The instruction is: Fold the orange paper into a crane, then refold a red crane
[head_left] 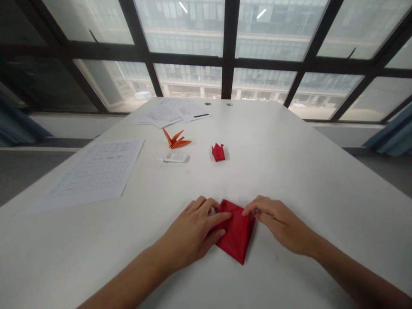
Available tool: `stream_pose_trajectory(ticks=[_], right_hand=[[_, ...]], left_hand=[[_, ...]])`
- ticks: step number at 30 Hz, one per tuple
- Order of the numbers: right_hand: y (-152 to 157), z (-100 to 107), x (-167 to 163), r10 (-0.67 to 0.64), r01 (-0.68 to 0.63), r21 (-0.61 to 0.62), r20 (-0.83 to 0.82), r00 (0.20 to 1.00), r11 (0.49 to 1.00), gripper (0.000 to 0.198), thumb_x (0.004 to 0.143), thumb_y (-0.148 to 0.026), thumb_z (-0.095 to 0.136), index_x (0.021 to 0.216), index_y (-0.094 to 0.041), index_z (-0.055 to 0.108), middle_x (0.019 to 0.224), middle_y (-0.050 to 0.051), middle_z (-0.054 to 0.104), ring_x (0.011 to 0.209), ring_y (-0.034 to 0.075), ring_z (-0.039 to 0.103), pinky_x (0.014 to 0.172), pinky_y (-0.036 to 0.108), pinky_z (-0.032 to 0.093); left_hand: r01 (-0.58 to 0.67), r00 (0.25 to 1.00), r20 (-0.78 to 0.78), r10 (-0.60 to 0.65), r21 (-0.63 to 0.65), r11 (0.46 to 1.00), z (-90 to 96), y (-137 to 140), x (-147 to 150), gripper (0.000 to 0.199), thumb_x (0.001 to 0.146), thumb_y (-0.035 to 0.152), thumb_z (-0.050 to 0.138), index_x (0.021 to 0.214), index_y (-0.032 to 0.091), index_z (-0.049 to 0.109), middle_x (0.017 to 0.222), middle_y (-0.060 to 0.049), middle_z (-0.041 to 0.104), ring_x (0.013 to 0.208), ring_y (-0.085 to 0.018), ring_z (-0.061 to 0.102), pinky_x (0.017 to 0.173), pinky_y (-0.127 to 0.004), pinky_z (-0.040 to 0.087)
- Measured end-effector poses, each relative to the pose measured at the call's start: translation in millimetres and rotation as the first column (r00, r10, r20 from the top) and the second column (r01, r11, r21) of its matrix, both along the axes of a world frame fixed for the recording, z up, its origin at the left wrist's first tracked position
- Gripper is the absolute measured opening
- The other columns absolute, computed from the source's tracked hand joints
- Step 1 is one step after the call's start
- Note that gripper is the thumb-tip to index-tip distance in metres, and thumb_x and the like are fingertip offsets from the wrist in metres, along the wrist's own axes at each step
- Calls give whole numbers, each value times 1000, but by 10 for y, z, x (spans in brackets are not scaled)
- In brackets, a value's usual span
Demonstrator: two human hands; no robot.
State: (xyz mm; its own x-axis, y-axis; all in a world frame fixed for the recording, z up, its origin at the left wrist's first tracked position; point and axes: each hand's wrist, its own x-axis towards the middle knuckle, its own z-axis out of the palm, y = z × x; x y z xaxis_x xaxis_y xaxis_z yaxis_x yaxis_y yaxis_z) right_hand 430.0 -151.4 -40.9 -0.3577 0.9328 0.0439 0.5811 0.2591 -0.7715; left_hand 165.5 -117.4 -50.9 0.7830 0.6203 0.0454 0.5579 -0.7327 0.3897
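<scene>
A folded piece of red origami paper (235, 234) lies on the table before me, one corner toward me. My left hand (196, 227) holds its left side, with thumb and index finger resting on top and the other fingers curled at the far left edge. At the right edge, my right hand (278, 221) pinches a flap of the paper, which stands slightly raised. What lies under the fingers of either hand is partly hidden. Beyond the hands sit a small red paper crane (218, 152) and an orange paper crane (177, 140) with spread, pointed parts.
A white glue bottle (175, 158) lies by the orange crane. To the left is a printed sheet (93, 171), and more papers (164, 113) overlap at the far end of the white table (315, 206). Dark-framed windows (228, 51) stand behind it, with blue curtains (19, 124) at the sides.
</scene>
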Motion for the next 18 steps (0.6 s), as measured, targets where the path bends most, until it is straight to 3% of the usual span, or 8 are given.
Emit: stream_pose_trajectory(ticks=[4,6,12,15,18], right_hand=[[15,-14,27,113,-124,121,90,989,985,30,90,-4,57,107,-25,69,104,2,72,102,21,62,99,39,46],[2,-35,11,133,-148,126,117,984,981,27,90,-7,61,108,-26,68,108,3,68,106,21,60,100,38,47],[-54,-128,-50,102,-112,93,108,989,989,26,93,-18,66,116,-30,67,129,5,56,117,21,56,105,40,47],[-48,-160,-63,91,-100,104,89,992,990,38,94,-22,68,130,-28,59,131,7,57,123,23,53,110,43,45],[-28,-152,-53,109,-115,114,51,993,987,35,97,-25,65,130,-26,57,131,8,59,123,23,54,110,43,45]], left_hand=[[5,1000,11,-5,2,1000,2,2,-3,36,102,29,52,137,33,59,121,-8,57,110,-27,52,97,-47,47],[6,1000,23,-6,7,1000,-6,4,-4,36,102,29,53,137,33,59,122,-7,57,110,-27,52,98,-47,46],[20,999,45,-22,33,999,-28,-4,3,37,102,27,53,138,30,55,123,-7,59,110,-27,52,97,-45,45],[79,995,55,-83,64,995,-31,-26,28,28,104,22,48,126,30,62,123,-5,61,109,-25,52,96,-43,43],[131,990,42,-133,46,990,-21,-40,50,26,104,20,48,119,29,66,120,-3,64,108,-24,53,94,-41,41]])
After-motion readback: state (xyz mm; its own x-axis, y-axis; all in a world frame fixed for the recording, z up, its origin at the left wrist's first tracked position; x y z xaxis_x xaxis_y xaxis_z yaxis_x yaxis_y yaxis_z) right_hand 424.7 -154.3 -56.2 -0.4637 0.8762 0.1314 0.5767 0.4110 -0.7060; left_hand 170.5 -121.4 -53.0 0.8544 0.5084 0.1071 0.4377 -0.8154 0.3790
